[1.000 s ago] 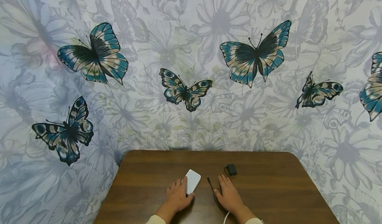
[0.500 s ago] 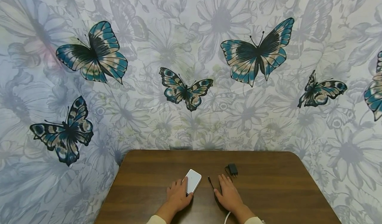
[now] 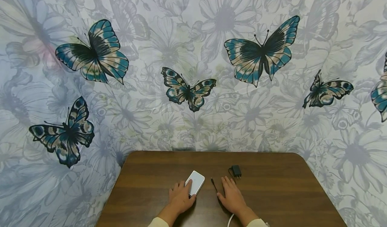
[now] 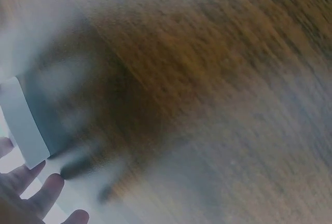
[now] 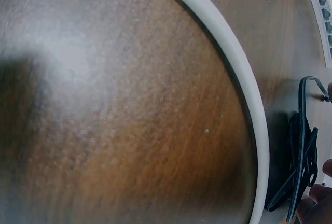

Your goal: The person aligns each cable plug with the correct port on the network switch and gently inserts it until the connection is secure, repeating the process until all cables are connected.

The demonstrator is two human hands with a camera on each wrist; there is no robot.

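Between table (image 3: pixel 281 196) edges, left grip (image 3: pixel 180 199) lies spread on white box (image 3: pixel 197 181), right grip (image 3: pixel 233 198) uncurled over cable (image 5: pixel 301 146).

Box (image 3: pixel 197 181): white, looks plastic; top smooth, low sheen; side wall smooth and plain in the left wrist view. Its sockets (image 5: pixel 325 14): lining too small to tell, metal or plastic. Adapter (image 3: pixel 236 171): black, looks hard plastic, matt. Cord (image 5: pixel 301 146): black, plastic-looking jacket, smooth, slight gloss along the strands. Cable (image 5: pixel 239 60): white, plastic-looking, smooth, satin. Surface (image 3: pixel 278 186): brown wood or wood-look, streaked grain; finely textured close up, soft glare patches. Wall cover (image 3: pixel 193 129): printed, mostly matt, faintly creased; cloth or paper, cannot tell. Sleeves (image 3: pixel 158 222): cloth, matt.
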